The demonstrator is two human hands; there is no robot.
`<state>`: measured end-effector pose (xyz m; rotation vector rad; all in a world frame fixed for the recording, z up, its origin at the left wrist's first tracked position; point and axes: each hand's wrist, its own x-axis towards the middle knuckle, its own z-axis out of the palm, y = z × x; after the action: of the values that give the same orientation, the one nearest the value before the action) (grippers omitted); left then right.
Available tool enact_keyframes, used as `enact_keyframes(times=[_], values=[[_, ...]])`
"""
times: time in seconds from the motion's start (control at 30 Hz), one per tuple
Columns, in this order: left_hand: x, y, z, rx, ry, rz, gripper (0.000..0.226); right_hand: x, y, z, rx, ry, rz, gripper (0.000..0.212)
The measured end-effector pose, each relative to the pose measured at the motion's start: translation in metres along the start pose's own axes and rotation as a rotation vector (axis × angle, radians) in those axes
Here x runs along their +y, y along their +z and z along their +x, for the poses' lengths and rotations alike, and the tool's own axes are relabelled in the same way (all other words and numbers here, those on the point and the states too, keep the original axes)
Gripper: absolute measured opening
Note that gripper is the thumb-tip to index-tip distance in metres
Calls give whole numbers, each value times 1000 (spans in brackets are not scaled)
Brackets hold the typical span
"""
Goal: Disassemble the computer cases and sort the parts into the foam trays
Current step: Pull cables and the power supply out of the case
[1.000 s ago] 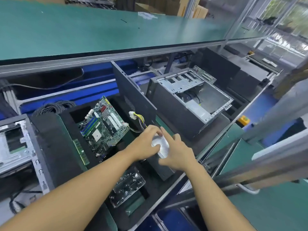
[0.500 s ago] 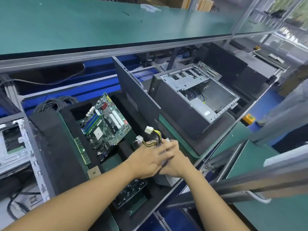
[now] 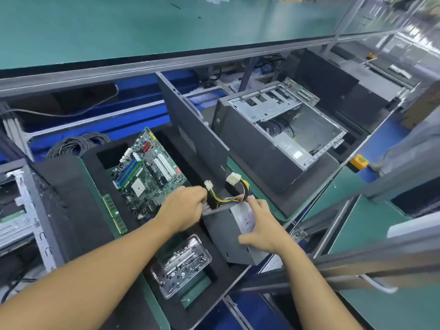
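A grey power supply (image 3: 222, 234) stands tilted in a slot of the black foam tray (image 3: 92, 215), its yellow and black cables (image 3: 228, 198) with white plugs sticking up. My right hand (image 3: 262, 225) grips its labelled right side. My left hand (image 3: 185, 208) holds its upper left edge beside the cables. A green motherboard (image 3: 147, 175) lies in the tray's big recess, a memory stick (image 3: 114, 214) in a narrow slot to its left. An open, emptied computer case (image 3: 281, 134) lies on its side at the right.
A clear plastic box of screws (image 3: 182, 266) sits in the tray near me. A dark side panel (image 3: 190, 134) stands upright between tray and case. Another case (image 3: 16, 210) is at the far left, coiled cables (image 3: 78, 142) behind the tray, a green shelf (image 3: 142, 27) overhead.
Both hands have drawn apart on the power supply, which now shows its grey body and label. The cables and plugs have risen up clear of my fingers.
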<state>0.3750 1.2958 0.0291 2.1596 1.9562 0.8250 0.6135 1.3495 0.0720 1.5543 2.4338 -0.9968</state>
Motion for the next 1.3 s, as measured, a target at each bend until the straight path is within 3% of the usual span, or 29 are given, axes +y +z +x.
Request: enact_keyframes(times=[0.07,0.13,0.23,0.4,0.47,0.6,0.73,0.83,1.0,1.2,1.3], values=[[-16,14,11,-108,-162,-7,21,0,-2,0,-6,-2,6,102],[-26,34,16,-349,-305,83,6,0,-2,1,-9,-4,8,101],[-32,61,21,-593,-377,183,58,-2,-1,1,2,-9,-10,97],[-41,85,29,-771,-359,300,81,-7,-2,-2,10,0,-76,97],[-36,90,29,-755,-381,319,86,-12,-4,-2,20,10,-111,99],[-26,94,27,-626,-416,367,61,-23,-3,-3,13,20,-190,99],[-31,84,35,-622,-441,335,64,-29,-2,-4,4,30,-207,99],[-43,81,42,-540,-506,279,45,-31,1,-1,-2,20,-221,99],[-43,80,38,-536,-482,282,60,-33,9,14,-49,41,-239,102],[-33,62,40,-478,-470,63,47,-36,25,37,-100,79,-289,101],[-25,49,39,-449,-538,-116,21,-36,33,47,-119,91,-304,102]])
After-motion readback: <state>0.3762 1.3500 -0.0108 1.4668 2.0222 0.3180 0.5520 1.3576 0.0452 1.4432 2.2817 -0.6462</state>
